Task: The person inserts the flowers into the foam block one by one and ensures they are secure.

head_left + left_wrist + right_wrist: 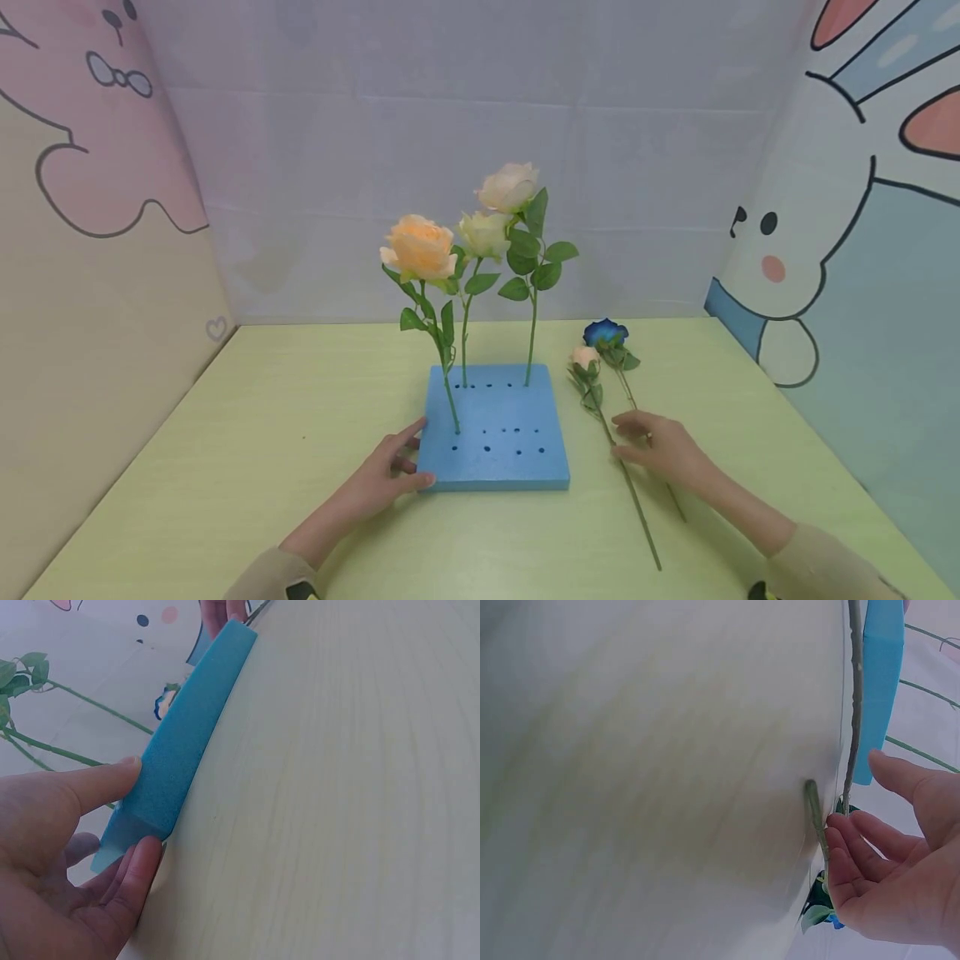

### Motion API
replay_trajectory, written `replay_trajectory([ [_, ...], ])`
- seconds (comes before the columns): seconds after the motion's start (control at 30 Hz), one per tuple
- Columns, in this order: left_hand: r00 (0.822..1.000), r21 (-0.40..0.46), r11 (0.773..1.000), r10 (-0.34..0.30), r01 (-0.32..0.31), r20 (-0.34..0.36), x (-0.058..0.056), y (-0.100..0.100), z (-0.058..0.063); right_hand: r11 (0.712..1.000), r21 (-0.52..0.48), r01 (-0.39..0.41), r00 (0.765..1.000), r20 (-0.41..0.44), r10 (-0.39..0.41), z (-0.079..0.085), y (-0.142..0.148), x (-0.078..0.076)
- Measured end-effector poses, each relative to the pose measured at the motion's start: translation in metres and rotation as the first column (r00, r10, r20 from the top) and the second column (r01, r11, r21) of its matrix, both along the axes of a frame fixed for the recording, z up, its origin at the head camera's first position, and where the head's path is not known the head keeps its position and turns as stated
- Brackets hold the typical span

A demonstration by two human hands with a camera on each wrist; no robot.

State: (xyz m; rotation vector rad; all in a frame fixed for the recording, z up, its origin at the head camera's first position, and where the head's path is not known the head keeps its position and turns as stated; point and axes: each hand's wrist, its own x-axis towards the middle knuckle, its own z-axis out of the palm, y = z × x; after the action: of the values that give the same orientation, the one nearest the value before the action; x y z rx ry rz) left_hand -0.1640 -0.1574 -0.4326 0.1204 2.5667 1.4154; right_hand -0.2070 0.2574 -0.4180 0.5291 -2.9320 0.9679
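right of the blue block [498, 408] on the bench [225, 467], a pale peach rose [591, 393] is lying with its bloom pointing away, its slender stem slanting toward the near right, green leaves clustering below. the right hand [663, 446] is spreading thumb from fingers beside the stem; the left hand [384, 477] is gripping the block's edge.

No text or number can be read.
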Motion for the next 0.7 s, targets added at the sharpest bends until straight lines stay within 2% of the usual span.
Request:
replay_trajectory([
  [0.37,1.000,0.001,1.000,0.010,-0.010,0.006,-0.0004,-0.0004,-0.0021,0.999,0.032,-0.012,0.991,0.135,0.008,0.0019,-0.0050,0.0043],
  [0.53,1.000,0.004,1.000,0.009,-0.009,0.004,0.0005,-0.0003,-0.0012,0.999,0.003,-0.038,0.985,0.170,0.037,0.0029,-0.0067,0.0074],
  [0.7,1.000,0.003,1.000,-0.003,0.003,-0.001,0.0006,-0.0012,-0.0015,0.999,0.027,-0.039,0.983,0.178,0.033,0.0057,-0.0088,0.0065],
])
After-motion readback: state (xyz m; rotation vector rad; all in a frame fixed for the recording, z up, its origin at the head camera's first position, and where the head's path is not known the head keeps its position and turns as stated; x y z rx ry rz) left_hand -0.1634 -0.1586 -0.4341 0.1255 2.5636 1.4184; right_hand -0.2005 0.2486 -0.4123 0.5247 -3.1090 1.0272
